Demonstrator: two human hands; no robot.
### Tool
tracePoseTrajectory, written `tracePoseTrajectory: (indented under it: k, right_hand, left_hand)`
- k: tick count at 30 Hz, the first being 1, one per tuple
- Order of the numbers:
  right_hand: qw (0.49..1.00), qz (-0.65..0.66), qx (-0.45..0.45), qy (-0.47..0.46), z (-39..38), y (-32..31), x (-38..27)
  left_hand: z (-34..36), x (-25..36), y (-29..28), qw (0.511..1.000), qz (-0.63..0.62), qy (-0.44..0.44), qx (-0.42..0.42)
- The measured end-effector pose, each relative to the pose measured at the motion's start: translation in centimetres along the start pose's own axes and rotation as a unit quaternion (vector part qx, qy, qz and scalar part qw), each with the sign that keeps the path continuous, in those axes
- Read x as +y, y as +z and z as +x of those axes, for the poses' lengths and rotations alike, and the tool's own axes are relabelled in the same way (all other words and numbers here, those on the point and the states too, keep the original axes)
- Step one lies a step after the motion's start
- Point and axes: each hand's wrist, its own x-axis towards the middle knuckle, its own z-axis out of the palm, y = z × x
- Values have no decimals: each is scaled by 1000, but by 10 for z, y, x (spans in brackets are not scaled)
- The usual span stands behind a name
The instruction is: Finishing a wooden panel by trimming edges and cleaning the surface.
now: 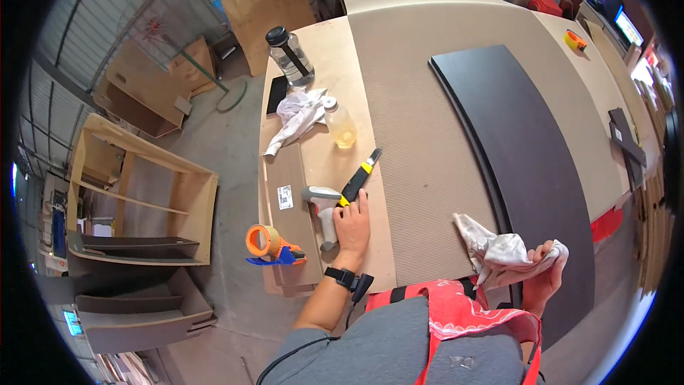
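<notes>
My right hand (547, 281) is closed on a crumpled white cloth (502, 251), which hangs over the near part of a long dark panel (520, 150). My left hand (352, 231) reaches over the pale wooden board at left with its fingers stretched out. Its fingertips are at the lower end of a black and yellow utility knife (360, 180). Right beside that hand lies a grey and whitish pistol-shaped tool (325, 222), partly covered by it. Whether the fingertips press on the knife is hard to see.
Ribbed brown cardboard (413, 171) covers the table's middle. At left are an orange tape dispenser (269, 244), a bottle of yellowish liquid (342, 127), another white cloth (298, 115) and a black-capped water bottle (290, 57). A wooden cabinet frame (142, 178) stands on the floor.
</notes>
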Motion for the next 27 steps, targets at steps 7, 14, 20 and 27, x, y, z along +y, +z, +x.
tracePoseTrajectory:
  k: [7, 14, 20, 27]
  right_hand:
    - [998, -51, -1, -28, 4, 0, 2]
    - [994, -59, 44, -75, -3, 3, -2]
    - [985, 119, 37, -119, -22, 3, -52]
    - [982, 176, -35, -55, -57, -26, -65]
  left_hand:
    - [0, 3, -17, 997, -48, -52, -40]
    - [23, 7, -21, 986, -161, -50, 9]
    - [95, -16, 10, 860, -427, -256, 112]
    - [172, -52, 65, 768, -529, -328, 153]
